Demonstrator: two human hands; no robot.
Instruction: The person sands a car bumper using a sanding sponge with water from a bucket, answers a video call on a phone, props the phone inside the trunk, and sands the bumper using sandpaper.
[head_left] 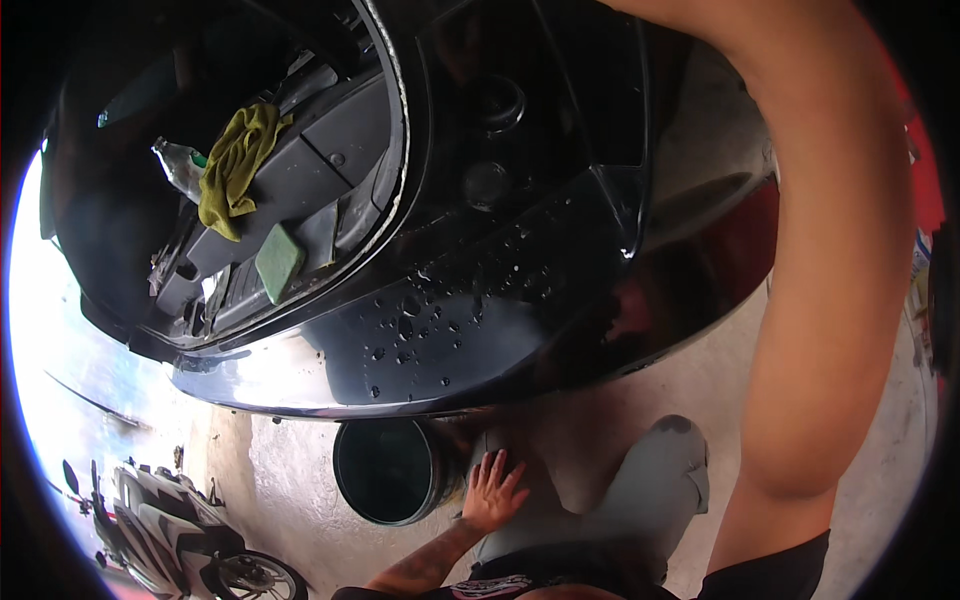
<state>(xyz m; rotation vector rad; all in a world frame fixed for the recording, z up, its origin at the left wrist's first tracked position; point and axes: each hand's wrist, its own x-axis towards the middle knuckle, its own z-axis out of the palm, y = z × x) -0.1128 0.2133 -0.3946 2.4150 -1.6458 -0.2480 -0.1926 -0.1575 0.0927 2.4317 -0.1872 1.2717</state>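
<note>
My left hand [493,492] lies flat on my grey-trousered thigh with its fingers spread, holding nothing. Beside it a dark round bucket [437,470] stands on the floor, with dark liquid apparently inside. My right arm [835,250] reaches up along the right side and leaves the picture at the top, so the right hand is out of sight. Before me is a glossy black vehicle body panel [520,340], dotted with water drops. In its open recess lie a crumpled olive-yellow cloth [240,165], a pale green flat pad [280,262] and a clear plastic bottle [178,165].
The vehicle's curved lower edge hangs over the bucket and my knees. A motorcycle [175,530] is parked on the light concrete floor [290,470] at the lower left. Red items [925,180] stand at the far right edge. Bright daylight comes in from the left.
</note>
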